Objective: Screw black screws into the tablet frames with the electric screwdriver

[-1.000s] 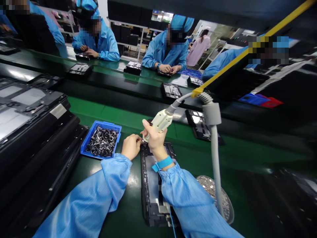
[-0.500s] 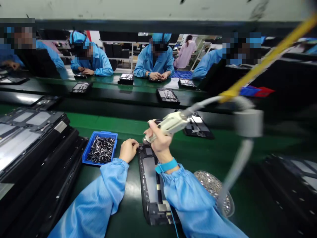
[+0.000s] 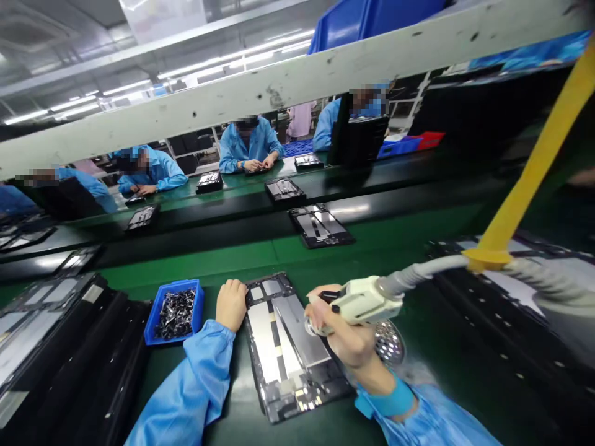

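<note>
The right hand (image 3: 346, 331) is closed around a cream electric screwdriver (image 3: 357, 301), its tip just beside a metal-backed device frame (image 3: 283, 328) at lower centre on the bench (image 3: 227, 396). The left hand (image 3: 231, 305) curls at the frame's edge, its grip hidden. A slipping bit could scratch the bare metal.

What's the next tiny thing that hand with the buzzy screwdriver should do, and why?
Probably lower the screwdriver gently onto the panel. The right hand holds its tip close above the panel, though I can't tell if it touches, and the left hand is on the panel's edge, seemingly keeping it steady.
</note>
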The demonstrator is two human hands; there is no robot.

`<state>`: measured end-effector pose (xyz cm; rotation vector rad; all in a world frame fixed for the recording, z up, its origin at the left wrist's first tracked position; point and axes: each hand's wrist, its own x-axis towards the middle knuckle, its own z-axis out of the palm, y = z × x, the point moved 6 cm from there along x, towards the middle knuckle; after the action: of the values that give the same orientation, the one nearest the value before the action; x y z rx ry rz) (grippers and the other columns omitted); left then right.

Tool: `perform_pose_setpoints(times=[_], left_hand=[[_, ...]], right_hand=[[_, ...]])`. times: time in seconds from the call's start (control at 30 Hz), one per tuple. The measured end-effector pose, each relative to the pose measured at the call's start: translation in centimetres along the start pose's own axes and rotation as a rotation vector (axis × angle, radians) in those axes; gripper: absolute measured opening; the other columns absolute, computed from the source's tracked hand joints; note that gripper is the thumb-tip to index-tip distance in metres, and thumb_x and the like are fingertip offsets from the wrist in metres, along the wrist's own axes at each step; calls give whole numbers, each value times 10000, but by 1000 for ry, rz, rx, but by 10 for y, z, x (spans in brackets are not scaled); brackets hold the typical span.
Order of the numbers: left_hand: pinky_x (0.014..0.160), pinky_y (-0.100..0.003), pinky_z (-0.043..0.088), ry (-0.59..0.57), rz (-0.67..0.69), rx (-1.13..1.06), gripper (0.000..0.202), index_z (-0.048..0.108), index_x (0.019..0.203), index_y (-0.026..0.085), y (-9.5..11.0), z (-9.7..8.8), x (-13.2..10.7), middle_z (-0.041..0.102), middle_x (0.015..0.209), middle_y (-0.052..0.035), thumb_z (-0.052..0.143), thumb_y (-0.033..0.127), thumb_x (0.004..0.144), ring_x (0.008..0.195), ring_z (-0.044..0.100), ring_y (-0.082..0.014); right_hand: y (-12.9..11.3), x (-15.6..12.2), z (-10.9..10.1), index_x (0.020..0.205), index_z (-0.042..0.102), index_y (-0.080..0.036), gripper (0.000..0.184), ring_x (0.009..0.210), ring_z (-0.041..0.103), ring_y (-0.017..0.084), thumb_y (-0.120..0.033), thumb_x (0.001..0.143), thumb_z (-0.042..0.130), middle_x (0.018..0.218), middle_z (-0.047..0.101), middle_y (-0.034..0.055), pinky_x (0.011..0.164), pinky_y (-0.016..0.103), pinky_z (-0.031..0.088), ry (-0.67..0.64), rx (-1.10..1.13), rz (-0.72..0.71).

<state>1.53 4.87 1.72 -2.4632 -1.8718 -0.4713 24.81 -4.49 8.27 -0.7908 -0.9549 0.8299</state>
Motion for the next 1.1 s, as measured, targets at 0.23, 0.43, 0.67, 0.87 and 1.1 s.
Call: perform_pose_setpoints(times=[0.23,0.43,0.67,0.87,1.1], left_hand=[[713,-298,496,-42,-37,73,207,612,932,189,17,0,5,705,847,-98,440,100,1006,869,673,-251],[850,-282,573,-54,12,-13,268,655,1073,224,-6,-15,9,797,1010,-47,476,46,984,960,763,-191],[993,-359,601,-54,140,33,145,745,1070,194,-19,-16,5,778,1129,-85,736,169,928,1074,733,-226],[924,-339,613,-90,191,185,140,775,1042,203,-15,-3,5,755,1075,-104,643,186,998,1028,700,-226],[938,-322,604,-247,210,353,261,735,1160,183,-6,-9,2,743,1191,-101,544,87,1012,1115,690,-225]], right_hand=[[-13,-12,-9,837,742,-202,308,482,632,180,-498,841,825,618,675,10,511,343,554,8,-35,-28],[-23,-10,-15,763,729,-204,306,453,616,183,-484,827,833,591,669,16,449,334,526,56,-10,-46],[-27,-13,-21,837,773,-210,277,533,647,190,-478,825,840,690,718,40,549,351,575,45,-53,-64],[-27,-15,-24,797,763,-211,286,593,638,192,-484,816,847,717,716,40,730,391,627,63,-48,-24],[-27,-17,-20,760,724,-200,332,684,692,225,-509,825,828,765,725,68,766,375,634,107,-50,-9]])
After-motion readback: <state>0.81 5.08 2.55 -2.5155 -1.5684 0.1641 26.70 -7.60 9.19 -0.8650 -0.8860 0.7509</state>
